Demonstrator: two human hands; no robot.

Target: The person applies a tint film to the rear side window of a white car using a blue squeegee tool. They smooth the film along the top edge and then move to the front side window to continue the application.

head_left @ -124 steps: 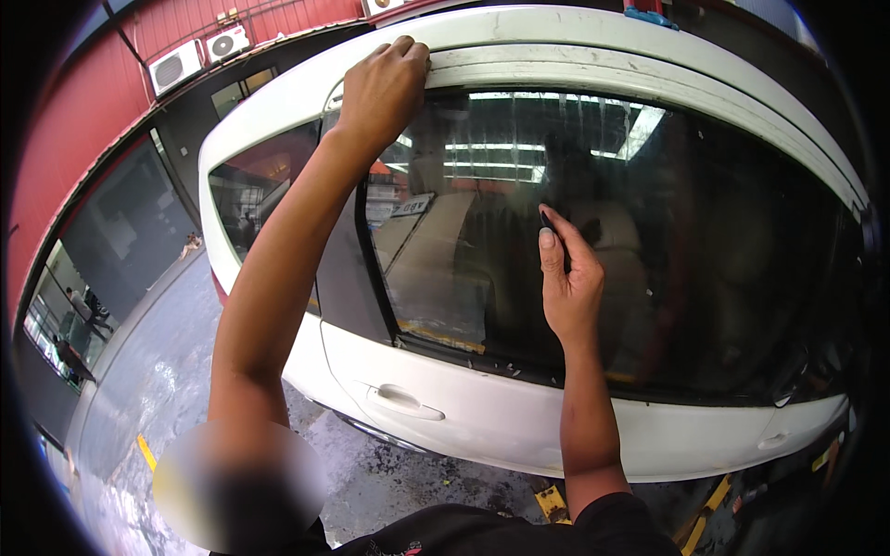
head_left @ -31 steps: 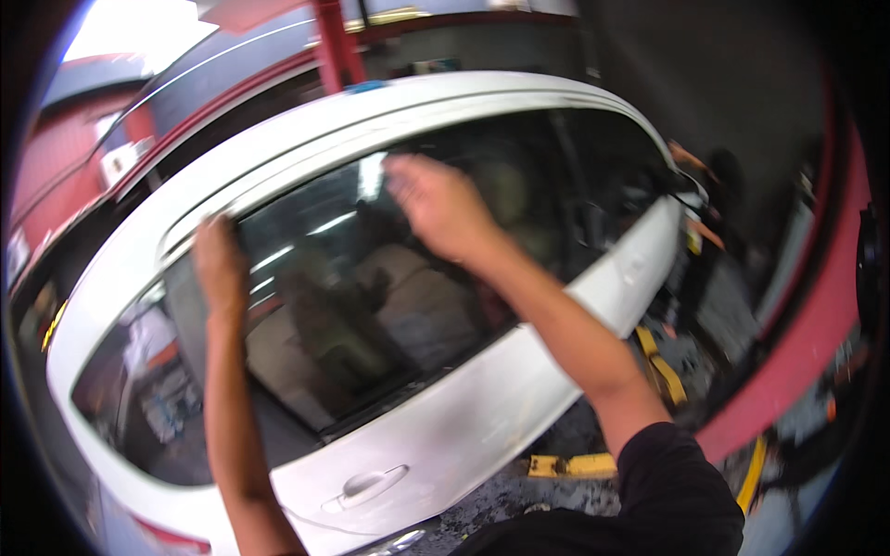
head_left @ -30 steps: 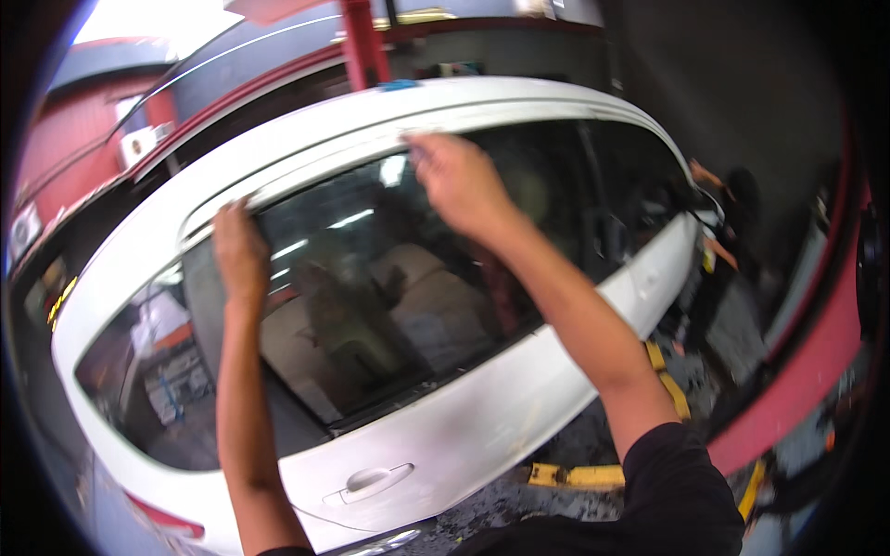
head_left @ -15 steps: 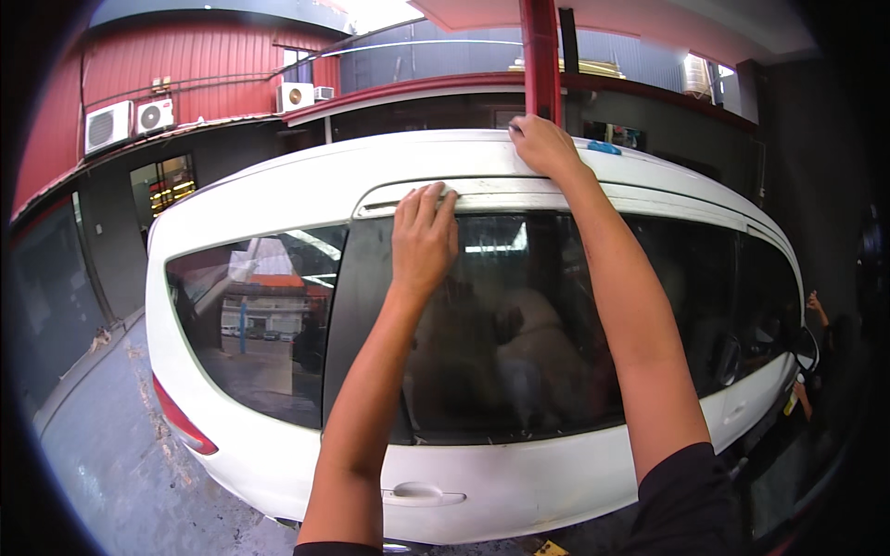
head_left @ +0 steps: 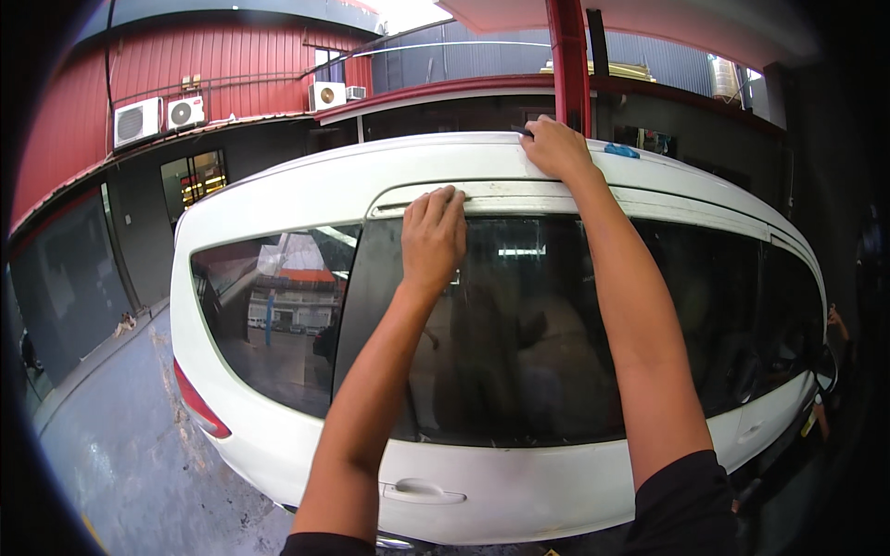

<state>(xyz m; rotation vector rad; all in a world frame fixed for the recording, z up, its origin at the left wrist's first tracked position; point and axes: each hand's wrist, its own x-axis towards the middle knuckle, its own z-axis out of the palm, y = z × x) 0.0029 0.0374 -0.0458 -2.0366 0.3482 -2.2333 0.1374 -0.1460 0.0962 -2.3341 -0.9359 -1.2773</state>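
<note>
Work on the white car [head_left: 510,371] appears unfinished
Left hand [head_left: 434,236] curls at door frame [head_left: 519,202], grip unclear; right hand [head_left: 558,150] pinches small dark piece [head_left: 526,132]

From far away, I see the car [head_left: 519,486]. My left grip [head_left: 433,239] is at the top of its side window [head_left: 547,334], my right grip [head_left: 559,152] by its roof [head_left: 436,159]. A post [head_left: 569,65] stands behind the car; fan boxes [head_left: 138,122] hang behind it, left.

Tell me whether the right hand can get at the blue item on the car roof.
Probably yes: the right hand is at the white roof, near the blue item, nothing visible between them; it seems to pinch a dark object.
</note>
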